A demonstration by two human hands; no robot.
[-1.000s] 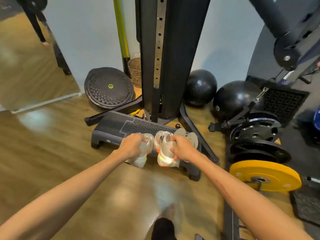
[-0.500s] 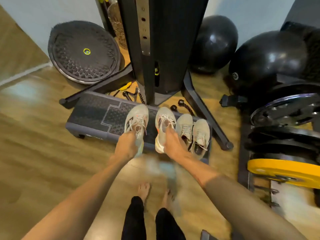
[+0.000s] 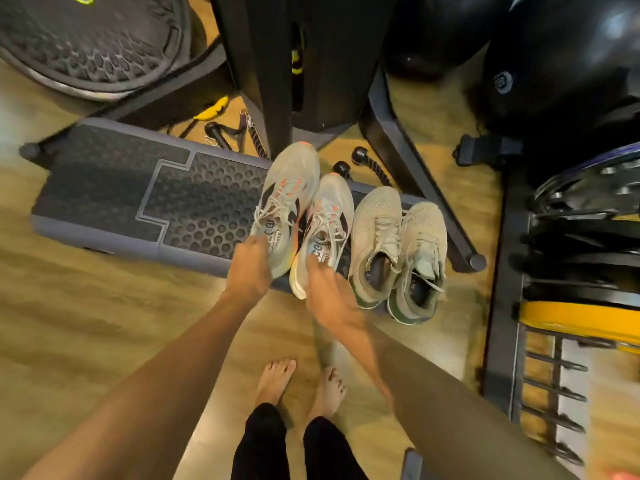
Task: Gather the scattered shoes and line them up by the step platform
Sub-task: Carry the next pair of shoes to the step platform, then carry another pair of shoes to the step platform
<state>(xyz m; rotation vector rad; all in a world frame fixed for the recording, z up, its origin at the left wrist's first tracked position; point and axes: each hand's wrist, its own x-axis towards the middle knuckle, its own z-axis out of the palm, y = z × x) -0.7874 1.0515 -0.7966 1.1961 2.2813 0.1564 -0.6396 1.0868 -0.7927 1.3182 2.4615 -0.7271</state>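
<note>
A grey step platform (image 3: 114,199) lies on the wooden floor. My left hand (image 3: 250,268) grips the heel of a pale grey running shoe with orange accents (image 3: 289,195), toe pointing away over the platform. My right hand (image 3: 325,292) holds the heel of its matching shoe (image 3: 329,216) just to the right, the two shoes touching side by side. A pair of beige knit sneakers (image 3: 398,247) rests on the platform's right end, heels overhanging its front edge.
A black machine column (image 3: 304,57) with angled legs stands right behind the platform. Cable handles (image 3: 225,133) lie beside it. A round balance board (image 3: 93,39) is at back left, black balls (image 3: 561,64) at back right, a weight-plate rack (image 3: 581,265) on the right. My bare feet (image 3: 301,382) stand below.
The view has dropped closer to the platform. Both hands have brought the two grey-and-orange shoes together, next to the beige pair.
</note>
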